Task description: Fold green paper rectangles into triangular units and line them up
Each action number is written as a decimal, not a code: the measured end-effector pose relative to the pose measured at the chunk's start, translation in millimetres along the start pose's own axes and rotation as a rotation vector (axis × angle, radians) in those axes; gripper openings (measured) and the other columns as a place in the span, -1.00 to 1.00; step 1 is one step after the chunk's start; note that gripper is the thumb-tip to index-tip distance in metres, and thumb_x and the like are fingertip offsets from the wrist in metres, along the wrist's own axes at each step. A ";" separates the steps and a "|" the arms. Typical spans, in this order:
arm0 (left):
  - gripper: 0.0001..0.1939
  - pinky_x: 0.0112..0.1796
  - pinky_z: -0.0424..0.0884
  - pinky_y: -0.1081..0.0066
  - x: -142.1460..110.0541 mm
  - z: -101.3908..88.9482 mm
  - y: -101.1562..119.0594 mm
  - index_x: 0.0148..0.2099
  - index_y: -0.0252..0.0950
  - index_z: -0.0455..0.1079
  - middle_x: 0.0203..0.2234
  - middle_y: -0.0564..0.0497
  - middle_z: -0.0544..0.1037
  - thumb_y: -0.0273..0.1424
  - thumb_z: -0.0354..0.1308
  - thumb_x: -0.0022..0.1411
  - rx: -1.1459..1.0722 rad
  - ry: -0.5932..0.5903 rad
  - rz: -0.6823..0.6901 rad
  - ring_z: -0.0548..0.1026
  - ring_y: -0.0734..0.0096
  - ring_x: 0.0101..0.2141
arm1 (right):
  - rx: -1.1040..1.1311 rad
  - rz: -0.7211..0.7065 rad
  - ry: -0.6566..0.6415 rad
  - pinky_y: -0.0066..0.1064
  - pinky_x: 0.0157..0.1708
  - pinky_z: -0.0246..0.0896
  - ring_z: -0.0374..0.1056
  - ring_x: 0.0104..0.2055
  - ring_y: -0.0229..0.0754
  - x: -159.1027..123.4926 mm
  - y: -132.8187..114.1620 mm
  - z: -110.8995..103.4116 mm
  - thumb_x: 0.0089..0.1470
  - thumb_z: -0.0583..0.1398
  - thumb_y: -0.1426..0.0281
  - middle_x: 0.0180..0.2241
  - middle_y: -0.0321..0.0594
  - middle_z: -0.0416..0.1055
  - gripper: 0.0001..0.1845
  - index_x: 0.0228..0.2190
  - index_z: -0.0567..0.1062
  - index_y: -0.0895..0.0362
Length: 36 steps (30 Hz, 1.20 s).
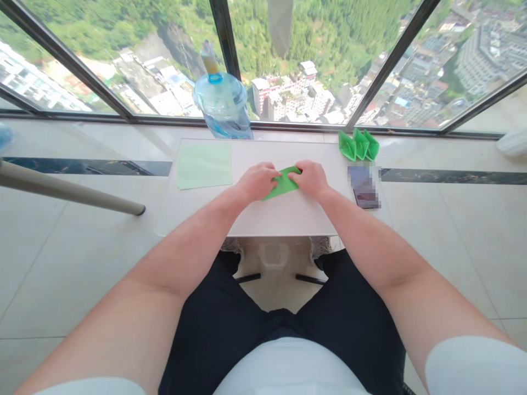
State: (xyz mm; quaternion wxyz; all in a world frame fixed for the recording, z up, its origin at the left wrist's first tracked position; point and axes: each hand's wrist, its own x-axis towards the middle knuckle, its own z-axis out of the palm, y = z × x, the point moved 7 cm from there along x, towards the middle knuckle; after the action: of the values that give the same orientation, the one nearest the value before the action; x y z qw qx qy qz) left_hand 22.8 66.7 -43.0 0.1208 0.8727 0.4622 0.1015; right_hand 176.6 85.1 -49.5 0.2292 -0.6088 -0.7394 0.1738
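Observation:
A folded piece of bright green paper lies on the white table between my two hands. My left hand grips its left end, the thumb pressed on top and the fingers curled. At the upper right end, my right hand pinches the paper between thumb and fingers. To the left rests a pale green sheet of paper, flat and apart from my hands. Several folded green paper shapes stand at the table's far right corner.
The small white table is in front of my knees. A phone, blurred out, lies on its right side. Beyond the table stands a large blue water bottle by the window. A grey pole reaches in from the left.

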 end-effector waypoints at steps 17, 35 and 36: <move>-0.64 0.08 0.36 0.16 -4.9 2.4 3.7 0.00 -0.30 0.56 -0.14 -0.16 0.49 -0.40 0.01 0.28 0.017 0.036 0.063 0.42 0.11 -0.05 | -0.216 -0.544 0.009 -0.27 -0.07 0.23 0.30 -0.10 -0.07 -33.2 -18.0 7.5 0.25 0.08 0.51 -0.11 -0.12 0.53 -0.64 -0.08 0.62 0.04; -0.65 -0.01 0.37 0.23 -6.7 2.6 7.5 0.03 -0.23 0.56 -0.22 -0.12 0.53 -0.47 0.03 0.30 0.067 0.055 0.087 0.45 0.19 -0.15 | -0.309 -0.635 -0.068 -0.18 -0.04 0.17 0.27 -0.01 0.00 -38.9 -23.7 10.2 0.20 0.12 0.53 -0.02 -0.03 0.48 -0.62 0.00 0.56 0.09; -0.66 -0.02 0.37 0.24 -6.9 2.6 8.0 0.01 -0.22 0.57 -0.22 -0.12 0.53 -0.45 0.03 0.32 0.074 0.057 0.093 0.45 0.19 -0.16 | -0.306 -0.635 -0.070 -0.18 -0.03 0.17 0.27 0.00 0.00 -39.1 -23.7 10.1 0.20 0.12 0.53 -0.02 -0.03 0.49 -0.62 0.01 0.56 0.09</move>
State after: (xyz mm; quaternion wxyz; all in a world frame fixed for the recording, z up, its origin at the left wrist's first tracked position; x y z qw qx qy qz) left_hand 26.0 56.3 -43.4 0.0703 0.8938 0.4279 0.1144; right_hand 157.7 42.3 -50.2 0.1524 -0.3694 -0.9167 0.0016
